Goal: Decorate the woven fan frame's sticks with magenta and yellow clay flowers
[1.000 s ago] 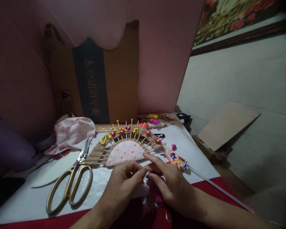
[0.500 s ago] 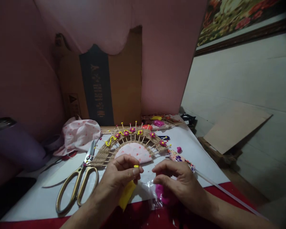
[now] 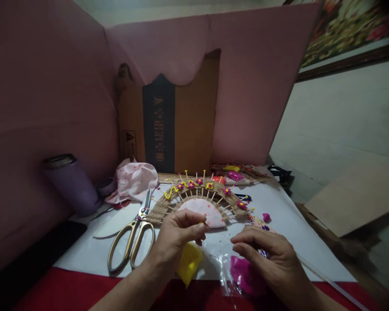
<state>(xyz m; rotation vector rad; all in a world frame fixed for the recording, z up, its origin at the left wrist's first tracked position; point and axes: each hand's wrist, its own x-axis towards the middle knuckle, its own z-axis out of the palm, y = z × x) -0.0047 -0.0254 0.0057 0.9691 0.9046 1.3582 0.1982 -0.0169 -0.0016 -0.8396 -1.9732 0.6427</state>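
My left hand (image 3: 178, 235) pinches a tiny piece of yellow clay (image 3: 202, 223), mostly hidden by the fingertips. Below it lies a yellow clay packet (image 3: 189, 262). To the right, my right hand (image 3: 274, 255) has its thumb and forefinger slightly apart, with nothing visible between them. Close under that hand is magenta clay (image 3: 244, 274) in a clear plastic bag (image 3: 226, 272). Beyond both hands stands a fan-shaped woven twine piece (image 3: 162, 211) on sticks, with a dotted fabric half-circle (image 3: 197, 209), magenta and yellow clay flowers (image 3: 209, 185) and a wavy yellow clay strip (image 3: 171, 191).
Gold-handled scissors (image 3: 131, 242) lie left of my left hand. Behind them are crumpled dotted cloth (image 3: 136, 179) and a purple tumbler (image 3: 73, 185). A magenta clay lump (image 3: 266, 217) sits at the right. A cardboard box (image 3: 194, 125) stands at the back.
The view has shifted, so the whole scene sits farther right and more of the tumbler shows. My left hand keeps its pinch; my right hand stays with its fingertips apart.
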